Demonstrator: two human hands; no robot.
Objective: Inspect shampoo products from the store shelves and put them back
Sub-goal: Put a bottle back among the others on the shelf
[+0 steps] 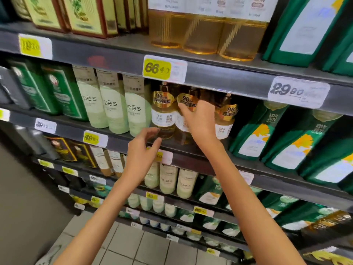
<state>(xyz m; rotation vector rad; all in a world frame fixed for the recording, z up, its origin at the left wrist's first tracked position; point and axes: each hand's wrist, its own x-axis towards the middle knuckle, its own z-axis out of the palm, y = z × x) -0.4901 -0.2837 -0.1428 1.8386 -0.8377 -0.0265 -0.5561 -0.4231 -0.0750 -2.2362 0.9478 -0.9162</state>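
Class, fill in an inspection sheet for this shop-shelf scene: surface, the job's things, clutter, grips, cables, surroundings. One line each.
Surface: dark shelf, with bottles standing in rows.
Job's things: three amber bottles with gold collars. The middle amber bottle is gripped. The left amber bottle and right amber bottle stand upright.
Clutter: nothing seen.
Grips: right hand holds the middle amber bottle. Left hand is loosely curled near the left amber bottle's base and holds nothing.
Cables: nothing seen.
Surroundings: pale green bottles to the left, green packs to the right, yellow price tag on the shelf edge above, tiled floor.
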